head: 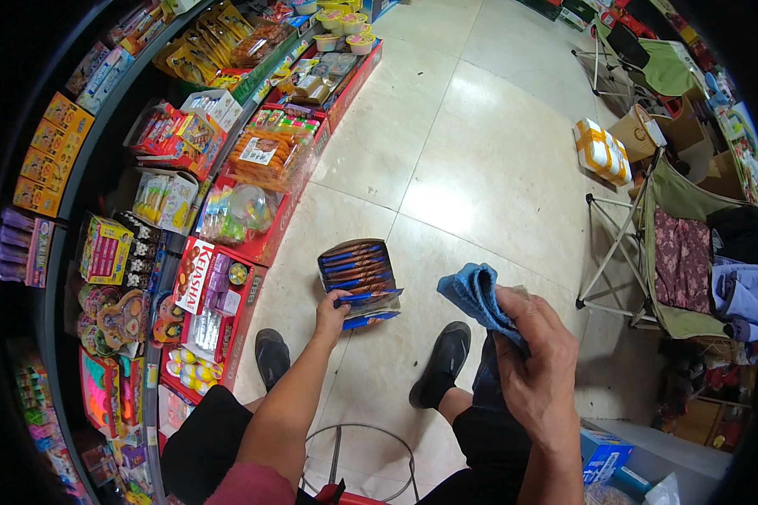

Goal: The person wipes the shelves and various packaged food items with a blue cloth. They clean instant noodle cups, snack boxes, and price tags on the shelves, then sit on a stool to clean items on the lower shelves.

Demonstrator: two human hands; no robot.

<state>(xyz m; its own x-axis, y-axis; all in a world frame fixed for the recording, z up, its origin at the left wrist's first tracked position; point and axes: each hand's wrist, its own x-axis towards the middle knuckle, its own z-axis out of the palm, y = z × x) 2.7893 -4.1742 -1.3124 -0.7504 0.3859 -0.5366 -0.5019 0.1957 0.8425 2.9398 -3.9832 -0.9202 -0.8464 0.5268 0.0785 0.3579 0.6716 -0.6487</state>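
Note:
My left hand (331, 317) grips the left end of a blue-and-brown snack packet (371, 295) at the near end of an open box. Behind that packet, several similar wrapped packets (356, 264) stand in a row inside the dark cardboard box (322, 268). A blue flap or another packet (371, 319) shows just below my fingers; which one cannot be told. My right hand (540, 353) holds a folded blue cloth (474, 291), raised to the right of the box and apart from it.
Store shelves (76, 183) of sweets and toys line the left, with red display trays (252, 303) along their lower edge. On the right stand green folding chairs (657, 265), a taped white package (602, 153) and a woven basket (631, 129). A metal ring (410, 457) sits between my legs.

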